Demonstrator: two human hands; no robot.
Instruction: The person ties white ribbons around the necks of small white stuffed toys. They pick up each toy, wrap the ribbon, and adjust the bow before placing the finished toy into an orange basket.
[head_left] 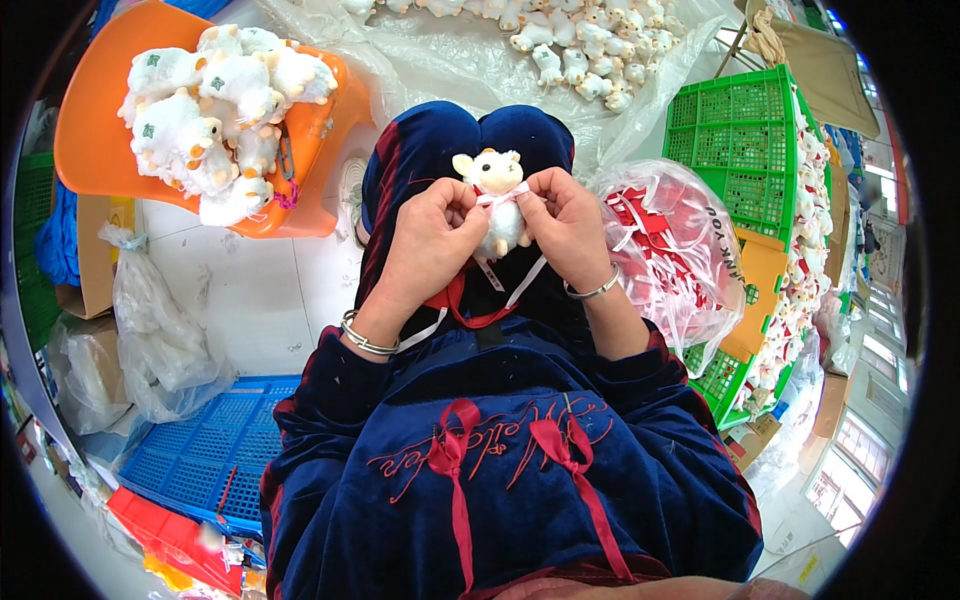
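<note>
A small white plush animal (497, 172) with rounded ears and dark eyes is upright above my lap, between my hands. Around its neck runs a pale pink ribbon (492, 198). My left hand (432, 238) pinches the ribbon at the left side of the neck, fingers closed. On the other side, my right hand (572, 232) has its thumb and fingers closed on the ribbon too. Below the toy, a red and white ribbon (490, 320) hangs in a loop across my lap. Whether it joins the neck ribbon is hidden.
An orange chair (90, 150) at the left bears several white plush toys (175, 140). More plush toys (600, 50) lie on clear plastic sheeting at the far side. A bag of red and white ribbons (660, 250) and a green crate (730, 140) stand right; a blue crate (200, 440) lies left.
</note>
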